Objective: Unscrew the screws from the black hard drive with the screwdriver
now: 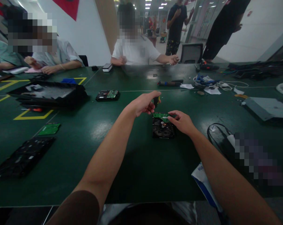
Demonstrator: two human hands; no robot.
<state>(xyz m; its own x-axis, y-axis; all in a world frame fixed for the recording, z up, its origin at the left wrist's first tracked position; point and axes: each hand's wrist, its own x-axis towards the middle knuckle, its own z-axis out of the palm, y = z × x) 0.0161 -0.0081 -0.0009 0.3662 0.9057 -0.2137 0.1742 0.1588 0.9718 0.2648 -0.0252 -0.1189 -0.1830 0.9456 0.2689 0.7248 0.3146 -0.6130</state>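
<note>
In front of me on the green table lies a hard drive (163,128), with a green circuit board (160,117) across its far end. My left hand (144,104) is closed around the black-and-yellow handle of a screwdriver (157,100), just above the drive's far edge. The screwdriver's tip cannot be made out. My right hand (181,121) grips the drive's far right corner, its thumb and fingers at the board's edge.
Another hard drive (107,95) lies beyond my left arm. At left are black trays (50,93), a loose green board (49,128) and a black drive tray (24,156). Cables (207,82) and a grey metal case (267,107) lie right. People sit across the table (132,175).
</note>
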